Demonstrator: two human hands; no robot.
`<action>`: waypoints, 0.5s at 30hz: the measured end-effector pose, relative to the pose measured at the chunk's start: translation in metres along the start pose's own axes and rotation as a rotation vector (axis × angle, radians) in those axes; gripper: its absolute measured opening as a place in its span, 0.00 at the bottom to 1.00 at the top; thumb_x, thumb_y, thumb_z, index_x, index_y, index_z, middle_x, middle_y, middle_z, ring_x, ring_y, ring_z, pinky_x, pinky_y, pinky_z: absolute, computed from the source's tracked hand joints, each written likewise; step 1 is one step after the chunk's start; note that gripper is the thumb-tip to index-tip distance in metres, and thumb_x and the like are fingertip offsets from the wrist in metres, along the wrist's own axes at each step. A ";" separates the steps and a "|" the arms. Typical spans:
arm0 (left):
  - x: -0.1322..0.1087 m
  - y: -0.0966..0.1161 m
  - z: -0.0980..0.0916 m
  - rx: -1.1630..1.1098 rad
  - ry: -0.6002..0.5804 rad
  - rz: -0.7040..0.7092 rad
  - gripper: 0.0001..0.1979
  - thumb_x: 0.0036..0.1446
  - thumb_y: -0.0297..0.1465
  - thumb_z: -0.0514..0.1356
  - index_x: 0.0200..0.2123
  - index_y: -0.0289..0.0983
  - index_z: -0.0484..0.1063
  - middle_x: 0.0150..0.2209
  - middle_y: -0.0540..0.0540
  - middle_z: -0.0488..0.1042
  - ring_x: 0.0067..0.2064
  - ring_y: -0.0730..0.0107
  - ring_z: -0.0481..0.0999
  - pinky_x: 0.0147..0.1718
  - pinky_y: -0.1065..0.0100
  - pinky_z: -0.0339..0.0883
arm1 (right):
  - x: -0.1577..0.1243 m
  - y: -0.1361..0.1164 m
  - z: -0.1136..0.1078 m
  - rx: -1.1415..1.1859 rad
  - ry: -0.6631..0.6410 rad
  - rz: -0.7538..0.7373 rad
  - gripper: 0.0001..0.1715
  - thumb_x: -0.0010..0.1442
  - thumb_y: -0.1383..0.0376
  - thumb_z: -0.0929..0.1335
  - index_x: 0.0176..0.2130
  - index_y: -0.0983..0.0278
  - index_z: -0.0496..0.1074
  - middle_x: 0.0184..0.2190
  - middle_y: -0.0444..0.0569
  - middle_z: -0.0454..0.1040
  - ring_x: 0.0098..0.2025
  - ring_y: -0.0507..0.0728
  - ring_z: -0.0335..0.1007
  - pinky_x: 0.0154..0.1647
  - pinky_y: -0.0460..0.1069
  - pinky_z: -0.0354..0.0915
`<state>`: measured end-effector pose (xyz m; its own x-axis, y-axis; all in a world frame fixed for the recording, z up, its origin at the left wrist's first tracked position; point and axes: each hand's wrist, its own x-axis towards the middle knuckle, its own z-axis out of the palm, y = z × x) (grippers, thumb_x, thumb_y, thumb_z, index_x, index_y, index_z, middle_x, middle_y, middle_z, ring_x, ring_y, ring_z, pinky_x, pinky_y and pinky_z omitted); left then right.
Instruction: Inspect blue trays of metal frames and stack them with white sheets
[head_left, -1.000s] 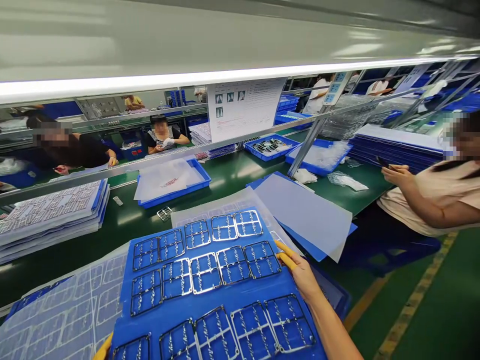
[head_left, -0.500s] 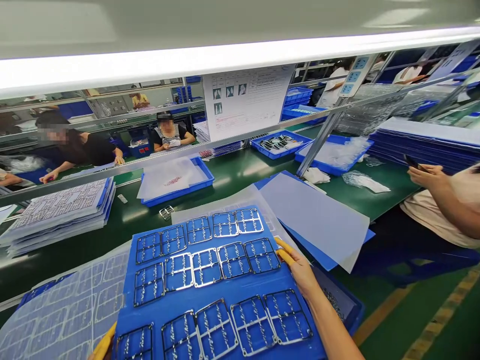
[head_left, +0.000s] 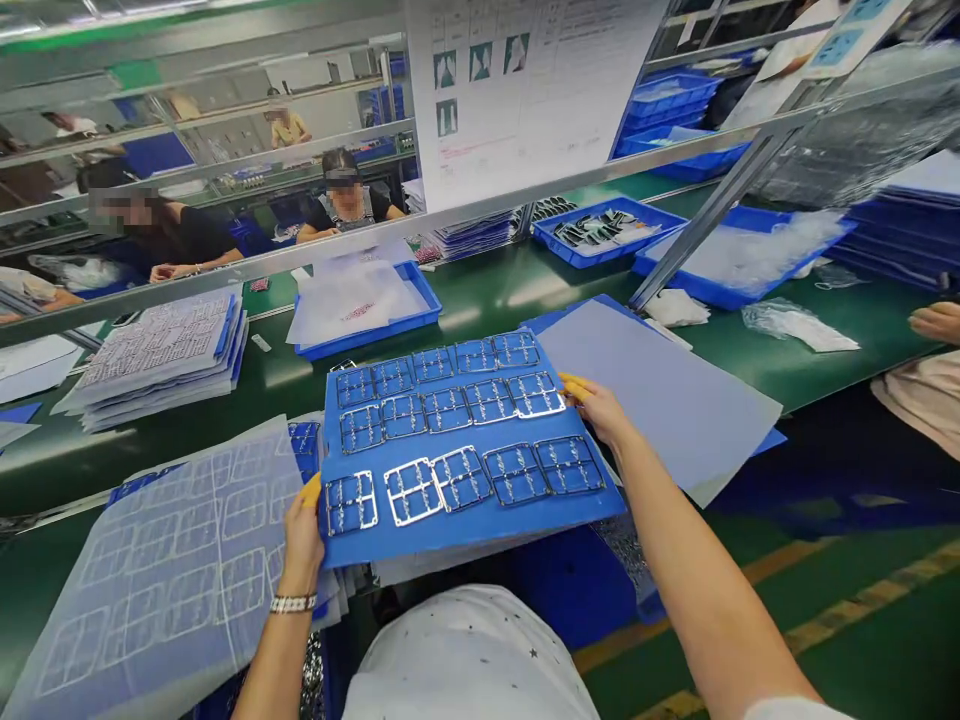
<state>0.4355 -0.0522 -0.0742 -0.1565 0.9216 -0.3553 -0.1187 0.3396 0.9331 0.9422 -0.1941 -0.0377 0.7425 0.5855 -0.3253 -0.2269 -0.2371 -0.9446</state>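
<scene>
Two hands outstretched, left hand (head_left: 302, 545) and right hand (head_left: 602, 413) grasping apparently plastic blue sheet (head_left: 465, 537), metal frames (head_left: 412, 491) atop

The blue sheet (head_left: 472, 450) has lifted and moved away from the chest, so its near edge and the full bottom row of metal frames (head_left: 457, 480) now show. The left hand (head_left: 302, 535), earlier only a yellow-tipped finger at the bottom of the view, has come up to grip the sheet's left edge, with a metal bracelet (head_left: 293, 603) now visible on the wrist. Below the sheet, a white shirt (head_left: 465, 660) has come into view. Left of the sheet, much more of a frosted plastic sheet (head_left: 172, 570) shows. Far right of it, a co-worker's hand (head_left: 936, 322) now sits at the frame's edge.
</scene>
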 end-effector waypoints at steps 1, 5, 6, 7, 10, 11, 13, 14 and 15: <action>0.004 -0.002 0.008 0.015 -0.006 0.027 0.17 0.49 0.33 0.67 0.43 0.36 0.80 0.39 0.44 0.84 0.43 0.58 0.83 0.52 0.53 0.74 | 0.011 -0.002 0.002 -0.009 0.008 0.011 0.19 0.54 0.62 0.74 0.46 0.63 0.80 0.31 0.47 0.76 0.24 0.50 0.60 0.21 0.44 0.54; 0.014 -0.015 0.027 0.049 -0.012 0.073 0.18 0.50 0.34 0.66 0.45 0.36 0.80 0.43 0.42 0.83 0.46 0.58 0.82 0.52 0.55 0.72 | 0.041 -0.005 0.007 -0.051 0.053 0.042 0.19 0.60 0.62 0.71 0.51 0.65 0.79 0.34 0.49 0.77 0.24 0.49 0.59 0.20 0.44 0.53; 0.016 -0.019 0.029 0.052 -0.014 0.074 0.18 0.51 0.34 0.66 0.45 0.35 0.80 0.43 0.42 0.83 0.46 0.58 0.82 0.52 0.55 0.72 | 0.045 -0.005 0.008 -0.062 0.060 0.045 0.20 0.62 0.62 0.70 0.52 0.66 0.79 0.35 0.50 0.77 0.24 0.49 0.59 0.21 0.44 0.53; 0.017 -0.022 0.032 0.059 -0.015 0.075 0.18 0.51 0.34 0.66 0.45 0.35 0.80 0.43 0.41 0.83 0.45 0.58 0.82 0.52 0.55 0.73 | 0.048 -0.004 0.009 -0.073 0.066 0.049 0.20 0.64 0.62 0.69 0.54 0.67 0.78 0.37 0.51 0.77 0.24 0.49 0.58 0.22 0.45 0.53; 0.018 -0.031 0.037 0.091 -0.007 0.092 0.17 0.53 0.33 0.64 0.46 0.36 0.80 0.44 0.40 0.83 0.46 0.58 0.82 0.52 0.55 0.72 | 0.054 0.004 0.010 -0.113 0.083 0.064 0.24 0.66 0.62 0.68 0.58 0.70 0.76 0.39 0.54 0.77 0.25 0.49 0.57 0.24 0.47 0.54; 0.018 -0.034 0.038 0.106 -0.002 0.100 0.16 0.54 0.34 0.64 0.46 0.36 0.80 0.45 0.40 0.83 0.47 0.58 0.81 0.52 0.55 0.72 | 0.056 0.008 0.009 -0.127 0.092 0.069 0.25 0.67 0.62 0.68 0.59 0.71 0.75 0.40 0.56 0.77 0.25 0.49 0.57 0.25 0.47 0.54; 0.016 -0.038 0.040 0.144 -0.005 0.121 0.16 0.55 0.34 0.63 0.46 0.37 0.80 0.47 0.40 0.83 0.49 0.58 0.80 0.53 0.56 0.71 | 0.057 0.016 0.006 -0.156 0.116 0.076 0.26 0.67 0.63 0.67 0.61 0.71 0.73 0.42 0.58 0.77 0.26 0.50 0.58 0.26 0.48 0.55; 0.015 -0.040 0.040 0.166 -0.013 0.131 0.16 0.55 0.35 0.63 0.47 0.37 0.80 0.48 0.40 0.82 0.50 0.58 0.80 0.53 0.57 0.70 | 0.058 0.021 0.004 -0.169 0.131 0.079 0.26 0.67 0.62 0.67 0.61 0.70 0.73 0.44 0.59 0.77 0.26 0.50 0.58 0.27 0.49 0.56; 0.012 -0.042 0.041 0.188 -0.025 0.140 0.16 0.56 0.35 0.63 0.47 0.38 0.80 0.49 0.41 0.82 0.51 0.58 0.79 0.53 0.57 0.70 | 0.060 0.025 0.002 -0.184 0.148 0.084 0.27 0.67 0.62 0.67 0.61 0.70 0.73 0.45 0.60 0.77 0.25 0.50 0.58 0.27 0.49 0.56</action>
<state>0.4786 -0.0473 -0.1156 -0.1337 0.9657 -0.2225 0.0871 0.2351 0.9681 0.9794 -0.1636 -0.0807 0.8134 0.4409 -0.3795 -0.1833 -0.4248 -0.8865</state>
